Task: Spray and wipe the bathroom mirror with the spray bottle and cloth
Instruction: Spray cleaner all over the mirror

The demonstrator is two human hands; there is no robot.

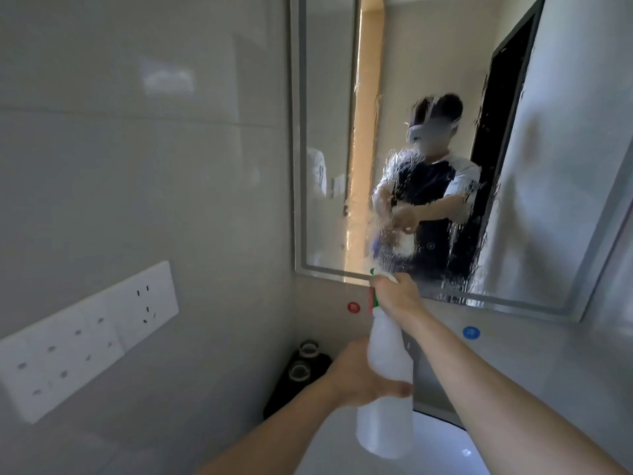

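Wet streaked mirror (445, 166), white spray bottle (387, 389) clasped in both hands' grip.

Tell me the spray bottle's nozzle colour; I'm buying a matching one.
Green, with a red trigger, on the white bottle; seen in the head view.

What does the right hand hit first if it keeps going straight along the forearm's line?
Probably the wet wall mirror, near its lower frame edge. The right hand, gripping the trigger head of the white plastic spray bottle, points up at it; the gap looks free, though depth is unclear.
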